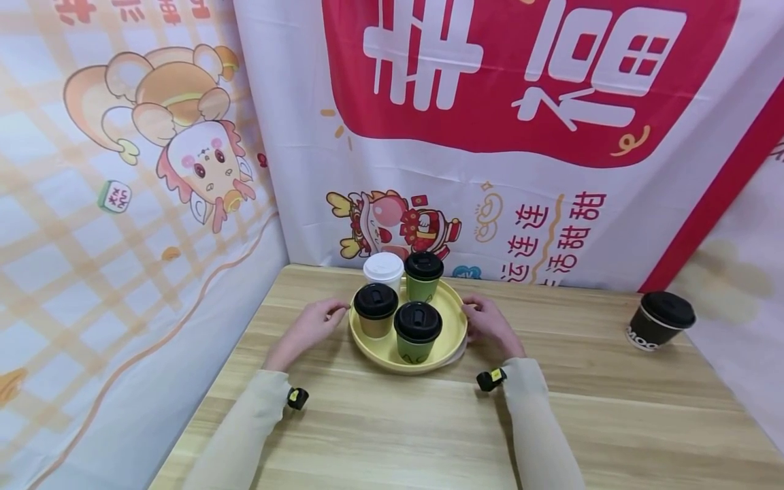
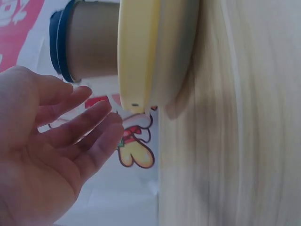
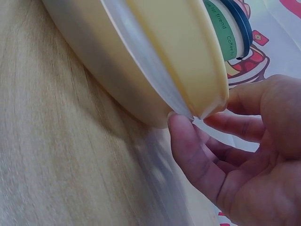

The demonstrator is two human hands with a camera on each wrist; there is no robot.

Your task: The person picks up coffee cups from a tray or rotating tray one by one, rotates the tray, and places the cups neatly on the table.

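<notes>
A round yellow tray is on the wooden table with several lidded paper cups on it. They are a white-lidded cup, a brown cup and green cups with black lids, one at the front and one behind. At the tray's left side, my left hand has its fingers loosely extended, tips close to the rim in the left wrist view. My right hand pinches the right edge, thumb low against a pale layer beneath the yellow rim, fingers at the rim.
A dark paper cup with a black lid stands apart at the table's right edge. Printed cloth hangs behind the table, and another cloth wall borders its left side. Bare wood lies in front of the tray.
</notes>
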